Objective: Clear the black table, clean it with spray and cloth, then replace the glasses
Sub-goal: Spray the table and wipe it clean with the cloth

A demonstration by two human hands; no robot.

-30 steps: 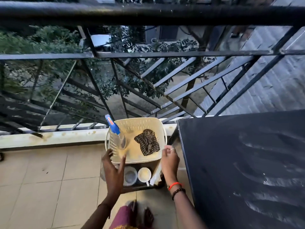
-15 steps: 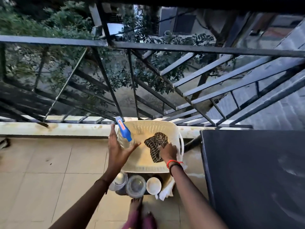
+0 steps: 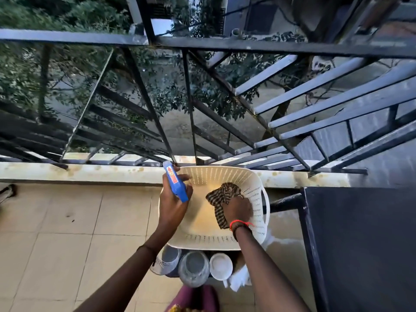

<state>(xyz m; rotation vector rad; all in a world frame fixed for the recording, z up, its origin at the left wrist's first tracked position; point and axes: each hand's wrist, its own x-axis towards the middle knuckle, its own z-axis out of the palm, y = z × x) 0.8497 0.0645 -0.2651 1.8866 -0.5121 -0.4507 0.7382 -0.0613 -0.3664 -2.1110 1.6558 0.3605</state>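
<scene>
Over the basket [image 3: 202,224] by the railing [image 3: 225,46], the left grip [image 3: 172,208] is curled round the blue spray [image 3: 176,185] at the basket's left rim. The right grip [image 3: 237,210] clutches the striped cloth [image 3: 221,195] inside the basket. Two glasses [image 3: 193,267] show under its near edge. The black desk [image 3: 360,244] stands at right.

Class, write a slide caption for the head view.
Left hand grips the blue spray bottle, right hand the striped cloth, at a cream basket beside the black table.
</scene>
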